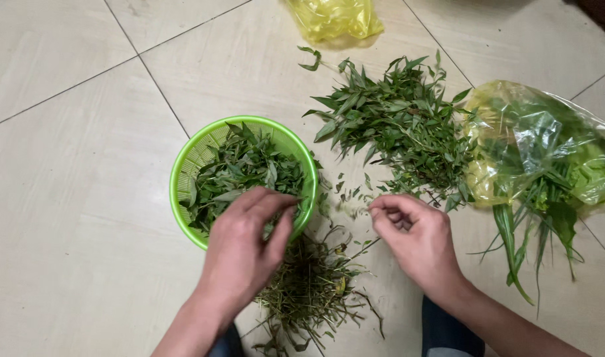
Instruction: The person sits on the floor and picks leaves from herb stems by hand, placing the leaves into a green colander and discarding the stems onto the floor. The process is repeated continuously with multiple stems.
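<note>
Below, I saw the left hand (246,241) curled over the green basket (183,173) rim, fingers pinching picked leaves (239,165). Beside it, the right hand (415,238) pinched a thin stem (355,209), the stripped stems (312,287) between both wrists, bare tile (64,198) leftward.

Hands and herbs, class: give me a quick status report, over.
Left hand over green basket of picked leaves. Right hand pinching a thin stem. Stripped stems piled between the hands; nothing blocking.

yellow bag (333,16) cut off, sprig blurred (352,209)
</note>
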